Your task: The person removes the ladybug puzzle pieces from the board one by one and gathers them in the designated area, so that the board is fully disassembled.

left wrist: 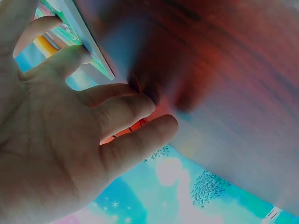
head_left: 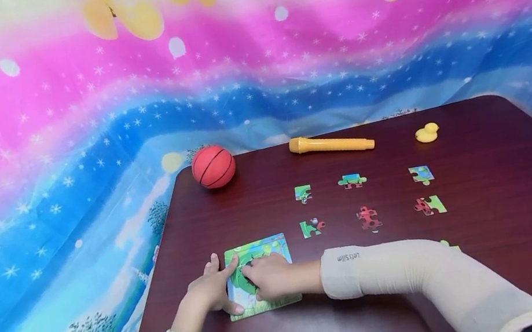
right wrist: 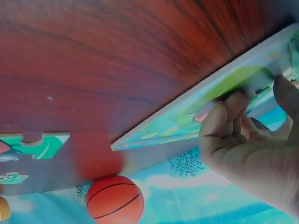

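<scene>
A square picture puzzle board [head_left: 267, 308], green with a grass border, lies near the table's front left. My left hand [head_left: 208, 293] rests at its left side, thumb and index finger touching the board, the other fingers extended beyond it; the left wrist view shows the left palm [left wrist: 51, 140]. My right hand [head_left: 273, 276] is over the board's middle with its fingers bent down. The right wrist view shows curled fingers [right wrist: 215, 126] at the board's surface; whether they pinch a piece is hidden. Right of the board lie loose jigsaw pieces, including a red ladybug-patterned one [head_left: 369, 218].
A red toy basketball [head_left: 213, 166], a yellow toy microphone [head_left: 331, 144] and a yellow rubber duck [head_left: 427, 133] stand along the back edge. Another puzzle piece [head_left: 449, 245] is partly hidden behind my right sleeve [head_left: 389, 269]. A printed cloth [head_left: 249, 63] hangs behind the table.
</scene>
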